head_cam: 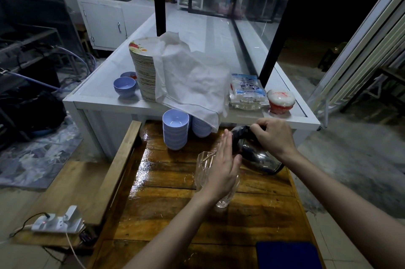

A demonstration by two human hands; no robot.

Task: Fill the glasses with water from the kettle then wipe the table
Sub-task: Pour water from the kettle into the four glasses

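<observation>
A steel kettle (257,155) with a black lid and handle is tilted to the left over the wet wooden table (166,207). My right hand (274,137) grips its black handle. A thin stream runs from its spout into a tall clear glass (202,166). My left hand (223,165) is flat, fingers straight and together, pressed against the kettle's front beside the glass. A second clear glass (224,199) stands close behind my left hand, mostly hidden. A blue cloth (287,254) lies at the table's near right corner.
Two stacks of blue bowls (175,130) stand at the table's far edge. Behind is a white counter (98,97) with a tall plate stack (144,71), a draped white cloth (192,84), packets and a glass case. A power strip (57,221) lies on the bench to the left.
</observation>
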